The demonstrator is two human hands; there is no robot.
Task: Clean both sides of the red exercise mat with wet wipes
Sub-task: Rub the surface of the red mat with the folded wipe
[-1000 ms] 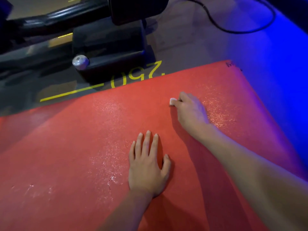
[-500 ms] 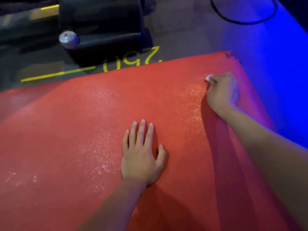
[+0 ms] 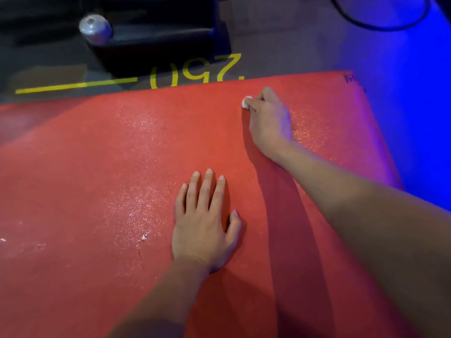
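Mid-wipe: right hand (image 3: 269, 123) pinches small white wet wipe (image 3: 246, 102) on red foam exercise mat (image 3: 97, 167); left hand (image 3: 203, 223) flat, fingers straight. Next: wipe L side, w/ steady pressure.

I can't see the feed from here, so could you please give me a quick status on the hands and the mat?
Left hand flat on red mat. Right hand gripping white wipe near far edge. Mat glistens in patches. Nothing in the way.

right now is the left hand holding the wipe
No, the left hand lies flat and empty on the mat; the right hand grips the wipe.
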